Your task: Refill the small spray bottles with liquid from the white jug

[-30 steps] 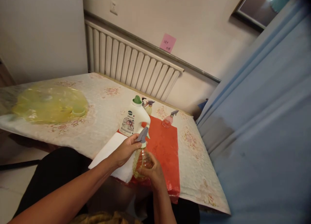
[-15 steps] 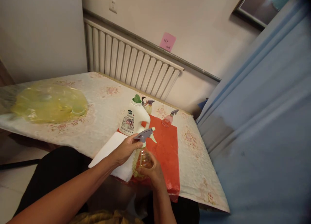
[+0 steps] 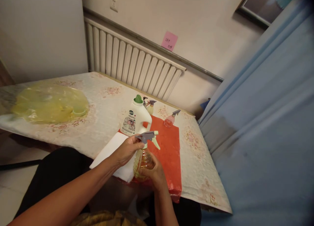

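A clear ribbed spray bottle [image 3: 139, 164] stands upright at the near edge of the red block [image 3: 169, 154]. My left hand [image 3: 131, 147] grips its grey spray head [image 3: 145, 137], which has a pale green trigger and nozzle pointing right. Around the body of the same bottle, my right hand [image 3: 153, 170] is closed from the right side. Just beyond my left hand stands a white jug [image 3: 137, 119] with a handle, a printed label and a green piece in its mouth. A folded white cloth [image 3: 110, 154] lies under my left forearm.
Beyond the red block are a pink spray bottle [image 3: 168, 122] and a yellowish one [image 3: 150, 107] with something dark-topped beside it. A yellow plastic bag [image 3: 49, 103] spreads over the table's left. A blue curtain [image 3: 257, 121] hangs at the right; a radiator [image 3: 132, 59] lines the wall.
The spray head has turned slightly on the bottle, its nozzle swinging a little to the right. Both hands keep hold in nearly the same place.
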`<state>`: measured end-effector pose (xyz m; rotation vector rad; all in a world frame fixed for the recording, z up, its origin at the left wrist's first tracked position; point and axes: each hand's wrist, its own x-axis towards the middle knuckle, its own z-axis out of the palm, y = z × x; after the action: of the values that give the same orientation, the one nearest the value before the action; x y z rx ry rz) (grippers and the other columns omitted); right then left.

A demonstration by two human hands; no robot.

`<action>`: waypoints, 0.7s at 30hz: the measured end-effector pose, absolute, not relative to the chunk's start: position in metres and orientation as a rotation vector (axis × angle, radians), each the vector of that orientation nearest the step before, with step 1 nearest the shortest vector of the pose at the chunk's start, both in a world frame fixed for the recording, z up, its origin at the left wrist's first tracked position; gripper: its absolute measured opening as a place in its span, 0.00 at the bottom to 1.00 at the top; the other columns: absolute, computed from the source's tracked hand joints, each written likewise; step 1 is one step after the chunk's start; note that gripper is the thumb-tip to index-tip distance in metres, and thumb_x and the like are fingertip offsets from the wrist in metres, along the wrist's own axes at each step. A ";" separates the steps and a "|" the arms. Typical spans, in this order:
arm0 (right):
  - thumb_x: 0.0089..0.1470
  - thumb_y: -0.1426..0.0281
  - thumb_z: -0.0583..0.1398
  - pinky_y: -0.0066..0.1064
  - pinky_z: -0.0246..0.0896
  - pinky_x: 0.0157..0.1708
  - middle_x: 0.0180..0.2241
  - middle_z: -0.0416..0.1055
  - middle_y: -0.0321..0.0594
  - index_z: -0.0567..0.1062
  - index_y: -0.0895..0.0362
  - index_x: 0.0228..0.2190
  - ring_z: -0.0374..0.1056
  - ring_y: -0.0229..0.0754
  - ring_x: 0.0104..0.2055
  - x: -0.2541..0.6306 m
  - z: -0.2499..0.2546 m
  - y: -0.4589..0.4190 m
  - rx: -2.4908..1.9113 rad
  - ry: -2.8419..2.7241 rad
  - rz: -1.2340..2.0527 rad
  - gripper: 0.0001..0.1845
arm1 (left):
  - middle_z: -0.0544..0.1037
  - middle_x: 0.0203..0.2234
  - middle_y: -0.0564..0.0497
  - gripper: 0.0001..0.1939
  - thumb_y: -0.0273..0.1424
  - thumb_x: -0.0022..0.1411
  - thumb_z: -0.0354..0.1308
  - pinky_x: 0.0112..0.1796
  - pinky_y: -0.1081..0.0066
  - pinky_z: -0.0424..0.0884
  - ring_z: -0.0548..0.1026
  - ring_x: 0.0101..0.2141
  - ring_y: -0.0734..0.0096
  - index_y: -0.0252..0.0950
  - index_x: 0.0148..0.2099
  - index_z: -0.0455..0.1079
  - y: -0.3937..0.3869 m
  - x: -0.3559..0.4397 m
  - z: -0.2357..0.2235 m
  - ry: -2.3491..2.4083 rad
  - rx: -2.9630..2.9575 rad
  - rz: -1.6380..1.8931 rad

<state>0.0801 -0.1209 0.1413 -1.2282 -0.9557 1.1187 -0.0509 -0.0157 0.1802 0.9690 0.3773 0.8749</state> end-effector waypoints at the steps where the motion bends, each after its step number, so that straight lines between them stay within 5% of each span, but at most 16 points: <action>1: 0.29 0.67 0.74 0.40 0.69 0.46 0.41 0.79 0.38 0.76 0.53 0.49 0.75 0.50 0.43 0.080 0.141 -0.121 -1.220 -0.943 1.136 0.39 | 0.81 0.39 0.47 0.23 0.32 0.47 0.72 0.46 0.67 0.65 0.75 0.41 0.62 0.34 0.47 0.76 -0.015 -0.052 0.179 0.352 0.957 0.865; 13: 0.30 0.68 0.73 0.34 0.69 0.37 0.33 0.79 0.37 0.78 0.56 0.40 0.74 0.45 0.35 0.075 0.145 -0.125 -1.259 -0.867 1.167 0.29 | 0.79 0.34 0.51 0.19 0.31 0.50 0.72 0.39 0.72 0.66 0.74 0.35 0.70 0.35 0.45 0.75 -0.015 -0.053 0.178 0.326 0.929 0.823; 21: 0.26 0.71 0.74 0.33 0.67 0.38 0.35 0.79 0.36 0.78 0.55 0.44 0.73 0.45 0.37 0.078 0.138 -0.119 -1.161 -0.847 1.216 0.37 | 0.79 0.33 0.51 0.18 0.33 0.51 0.72 0.38 0.73 0.66 0.74 0.34 0.71 0.33 0.43 0.73 -0.011 -0.051 0.173 0.413 1.011 0.785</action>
<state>0.0780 -0.1191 0.1377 -1.1613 -0.8472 1.2161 -0.0506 -0.0110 0.1733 1.0107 0.4126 0.7853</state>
